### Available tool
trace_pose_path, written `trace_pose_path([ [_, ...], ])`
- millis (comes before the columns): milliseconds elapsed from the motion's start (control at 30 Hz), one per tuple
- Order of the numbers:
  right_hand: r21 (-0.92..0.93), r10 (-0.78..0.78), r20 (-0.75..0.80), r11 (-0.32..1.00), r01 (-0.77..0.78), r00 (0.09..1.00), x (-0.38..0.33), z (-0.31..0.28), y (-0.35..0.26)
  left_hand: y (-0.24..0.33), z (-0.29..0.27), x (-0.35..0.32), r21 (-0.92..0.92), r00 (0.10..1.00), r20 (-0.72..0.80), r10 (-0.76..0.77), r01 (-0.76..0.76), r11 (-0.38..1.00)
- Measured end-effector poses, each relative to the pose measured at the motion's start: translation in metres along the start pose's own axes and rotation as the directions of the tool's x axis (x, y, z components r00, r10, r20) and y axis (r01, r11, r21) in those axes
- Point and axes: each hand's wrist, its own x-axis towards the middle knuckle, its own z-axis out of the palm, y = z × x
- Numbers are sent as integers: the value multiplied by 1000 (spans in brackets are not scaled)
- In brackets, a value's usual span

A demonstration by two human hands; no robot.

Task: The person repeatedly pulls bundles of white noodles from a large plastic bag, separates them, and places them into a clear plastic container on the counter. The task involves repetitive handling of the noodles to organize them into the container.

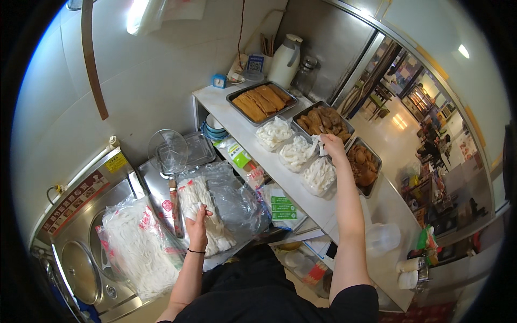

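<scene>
My left hand point(197, 230) is closed around a small white bunch, apparently rice noodles point(191, 211), above a long pile of white noodles point(196, 194) on plastic film. To the right my right hand point(334, 147) pinches a white bit that looks like noodles point(319, 144). It is over the shelf, beside three clear tubs heaped with white noodles: a far tub point(273, 133), a middle tub point(297, 154) and a near tub point(319, 176). Just beyond that hand sits a metal tray of brown braised food point(325, 121); another brown-food tray point(364, 166) lies right of my forearm.
A tray of flat brown slabs point(261, 102) and a white jug point(285, 60) stand farther back. Left of me, a big bag of white noodles point(137, 245) lies over the metal stove top point(70, 237). A wire strainer point(168, 151) leans at the wall. A clear container point(382, 238) stands right.
</scene>
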Motion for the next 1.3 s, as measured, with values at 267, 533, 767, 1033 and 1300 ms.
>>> trace_pose_path([
  [267, 493, -100, 51, 868, 62, 994, -5, -9, -12, -10, 4, -3, 11, 999, 21, -38, 38, 999],
  [533, 634, -197, 117, 769, 79, 973, -26, 1, -24, 1, 12, -2, -30, 961, 142, -236, 242, 970],
  [767, 633, -421, 196, 744, 214, 886, -82, 26, -37, 35, 74, -2, -62, 887, 368, -279, 323, 945],
  [1033, 414, -543, 335, 819, 397, 770, -133, 77, -18, 27, 157, 18, -332, 838, 436, -327, 488, 807],
  [1300, 242, -589, 345, 808, 537, 730, -144, 88, -8, 6, 161, 26, -317, 909, 309, -279, 375, 871],
])
